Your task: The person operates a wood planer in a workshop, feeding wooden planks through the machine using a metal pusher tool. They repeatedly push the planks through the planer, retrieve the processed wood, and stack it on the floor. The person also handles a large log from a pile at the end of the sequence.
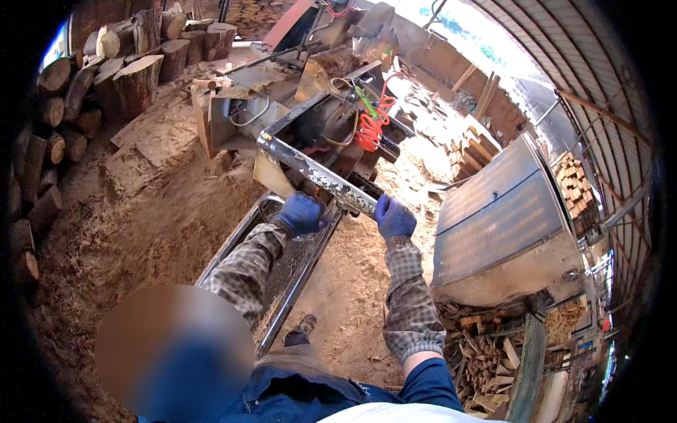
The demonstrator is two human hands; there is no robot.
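Note:
A worn metal bar (321, 173) with chipped pale paint runs across the front of a sawmill machine carriage. My right hand (396, 217), in a blue glove, is closed around the bar's right end. My left hand (302, 213), gloved in blue too, is closed lower down beside a tan panel (271, 173), above the metal rails (300, 292). What its fingers hold is hidden. Behind the bar hang a coiled red air hose (370, 130) and a green air-gun-like piece (365, 102). A log (326, 72) lies on the machine farther back.
Cut logs (137, 77) are piled at the left. Sawdust (155, 204) covers the ground. A large metal-covered cabinet (497, 211) stands at the right, with wood scraps (490, 366) below it and stacked lumber (572, 187) behind. A blurred disc hides the lower left.

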